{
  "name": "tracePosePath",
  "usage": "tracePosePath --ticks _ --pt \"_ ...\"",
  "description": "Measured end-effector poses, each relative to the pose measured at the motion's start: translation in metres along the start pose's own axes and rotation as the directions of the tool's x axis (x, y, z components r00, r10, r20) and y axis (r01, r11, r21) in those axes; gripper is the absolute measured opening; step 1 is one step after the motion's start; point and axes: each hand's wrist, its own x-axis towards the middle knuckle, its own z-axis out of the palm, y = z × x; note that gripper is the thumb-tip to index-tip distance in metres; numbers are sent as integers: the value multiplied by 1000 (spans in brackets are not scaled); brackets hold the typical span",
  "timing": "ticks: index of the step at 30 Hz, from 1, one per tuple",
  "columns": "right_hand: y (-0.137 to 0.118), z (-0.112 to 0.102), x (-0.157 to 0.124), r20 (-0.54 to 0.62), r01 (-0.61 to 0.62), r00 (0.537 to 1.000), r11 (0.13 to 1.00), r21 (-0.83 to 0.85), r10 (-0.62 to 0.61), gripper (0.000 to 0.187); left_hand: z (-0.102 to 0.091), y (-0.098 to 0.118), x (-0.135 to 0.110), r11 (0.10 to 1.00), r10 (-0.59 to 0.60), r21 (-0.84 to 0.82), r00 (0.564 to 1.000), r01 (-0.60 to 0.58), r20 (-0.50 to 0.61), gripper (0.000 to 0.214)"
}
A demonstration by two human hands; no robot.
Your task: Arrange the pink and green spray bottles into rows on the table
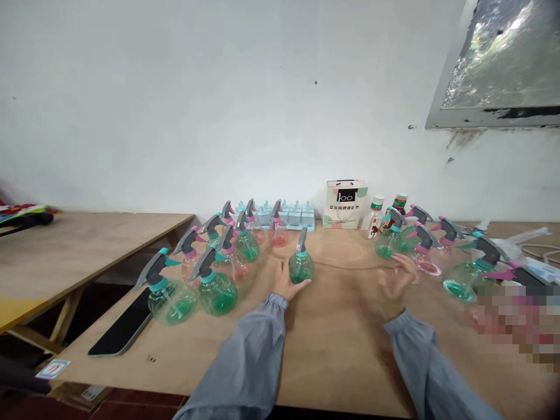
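Observation:
A green spray bottle (301,263) with a grey trigger head stands upright in the middle of the wooden table (336,344). My left hand (286,282) grips its lower body from the near side. My right hand (399,277) hovers open over the table, fingers spread, reaching toward a pink spray bottle (425,256) on the right. Both arms wear grey sleeves.
Several green and pink spray bottles cluster at the left (216,274) and at the right (470,271). A black phone (122,326) lies at the left edge. Blue trays (289,214), a paper bag (345,204) and small bottles (375,217) line the wall. Another table (65,256) stands left.

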Motion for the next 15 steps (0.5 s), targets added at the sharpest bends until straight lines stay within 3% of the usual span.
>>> tracePosePath --ticks 1,4,7,10,12,15 --pt "-15 13 -9 202 -20 979 999 30 14 46 3 4 -4 1000 22 -1 999 -22 33 96" --pt "-51 56 -32 452 -102 890 992 74 57 62 14 17 -19 996 77 27 993 -80 89 95" --pt "-65 88 -47 535 -281 821 957 70 202 85 24 24 -32 988 134 63 981 -144 142 101" --pt "-61 99 -51 545 -407 788 907 113 286 80 23 23 -30 969 239 11 953 -245 185 102" --pt "-55 97 -49 575 -462 761 873 156 300 73 13 18 -13 970 242 -37 965 -240 97 83" --pt "-49 89 -47 634 -513 712 840 177 302 63 -8 13 33 999 43 -25 985 -48 -165 55"
